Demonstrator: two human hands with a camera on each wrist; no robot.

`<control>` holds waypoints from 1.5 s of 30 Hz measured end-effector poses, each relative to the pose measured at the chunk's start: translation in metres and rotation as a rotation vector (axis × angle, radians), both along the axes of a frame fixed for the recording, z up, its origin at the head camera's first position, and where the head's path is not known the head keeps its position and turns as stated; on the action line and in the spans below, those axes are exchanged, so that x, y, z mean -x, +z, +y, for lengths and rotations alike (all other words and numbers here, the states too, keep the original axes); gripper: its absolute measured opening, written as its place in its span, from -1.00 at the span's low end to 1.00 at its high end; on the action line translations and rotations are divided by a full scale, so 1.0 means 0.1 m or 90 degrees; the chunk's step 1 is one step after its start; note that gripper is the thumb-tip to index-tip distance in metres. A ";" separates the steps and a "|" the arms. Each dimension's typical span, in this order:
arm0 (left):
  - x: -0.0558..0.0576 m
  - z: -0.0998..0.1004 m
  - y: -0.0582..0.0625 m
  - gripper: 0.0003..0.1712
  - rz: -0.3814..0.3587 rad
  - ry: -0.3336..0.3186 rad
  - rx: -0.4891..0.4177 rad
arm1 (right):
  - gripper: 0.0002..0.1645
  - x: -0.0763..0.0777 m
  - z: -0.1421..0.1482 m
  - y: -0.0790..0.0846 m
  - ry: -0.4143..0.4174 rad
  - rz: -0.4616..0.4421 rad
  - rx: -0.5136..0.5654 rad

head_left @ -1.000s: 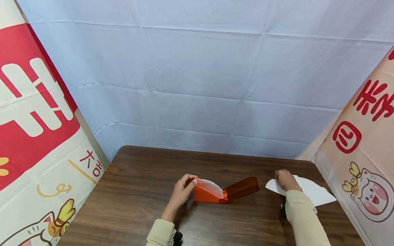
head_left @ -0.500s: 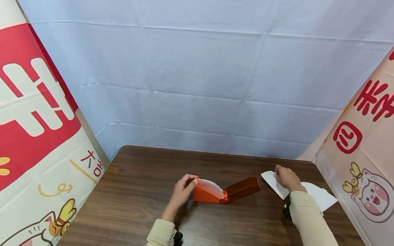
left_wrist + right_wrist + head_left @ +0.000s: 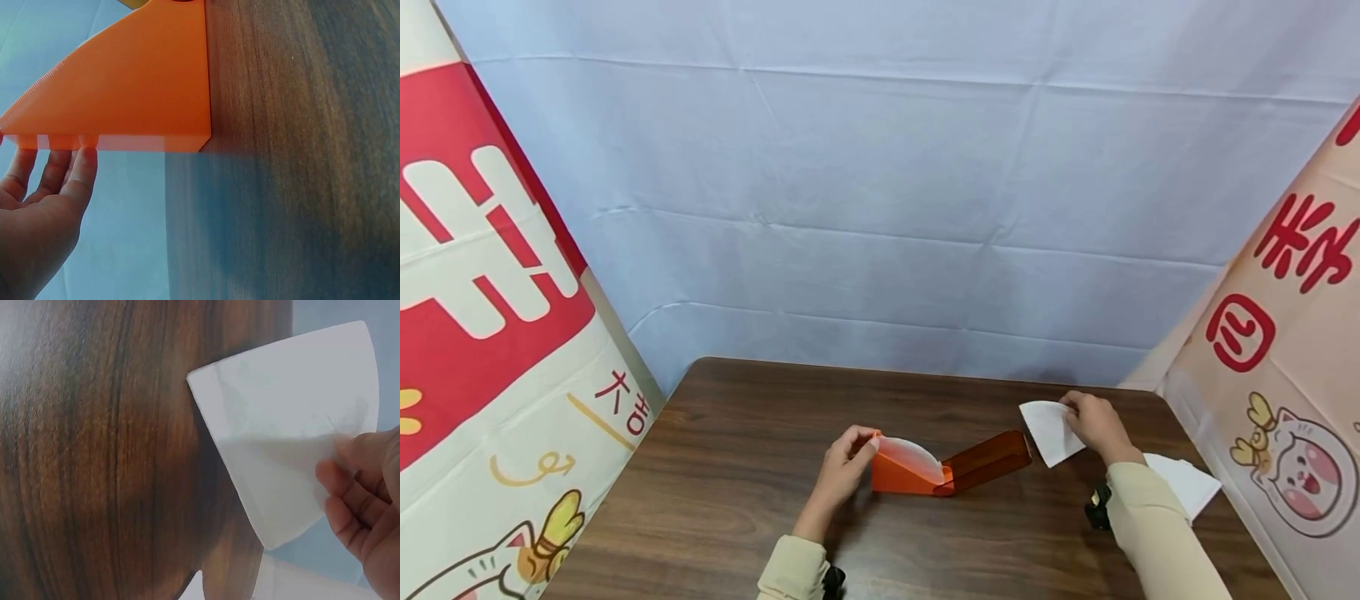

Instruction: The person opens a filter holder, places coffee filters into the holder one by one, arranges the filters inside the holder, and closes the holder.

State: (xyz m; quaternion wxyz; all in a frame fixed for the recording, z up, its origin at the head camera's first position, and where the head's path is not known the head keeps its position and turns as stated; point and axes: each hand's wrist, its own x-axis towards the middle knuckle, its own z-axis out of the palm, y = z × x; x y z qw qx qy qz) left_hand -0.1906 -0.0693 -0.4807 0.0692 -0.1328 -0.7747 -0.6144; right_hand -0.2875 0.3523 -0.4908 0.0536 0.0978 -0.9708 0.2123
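Note:
An orange coffee filter holder stands on the table, its translucent brown lid swung out to the right. White paper shows inside its curved top. My left hand grips the holder's tall left end; in the left wrist view its fingertips lie against the orange wall. To the right of the lid, my right hand pinches a white fan-shaped coffee filter by its curved edge. In the right wrist view this filter hangs tilted above the wood, thumb on its near face.
More white filter paper lies at the table's right side, partly hidden by my right sleeve. The brown wooden table ends at a pale blue cloth backdrop. Printed cloths hang at left and right.
My right hand has lifted a filter off the paper at the right and moved it left and farther back, close to the lid. My left hand and the holder stay put.

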 end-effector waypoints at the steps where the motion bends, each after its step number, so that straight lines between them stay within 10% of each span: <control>1: 0.00 0.00 0.00 -0.82 0.001 0.001 0.000 | -0.82 -0.01 -0.01 0.01 -0.005 0.003 0.003; 45: -0.01 0.02 -0.01 -0.81 -0.014 -0.005 -0.019 | -0.95 -0.47 -0.21 0.33 -0.047 0.197 0.054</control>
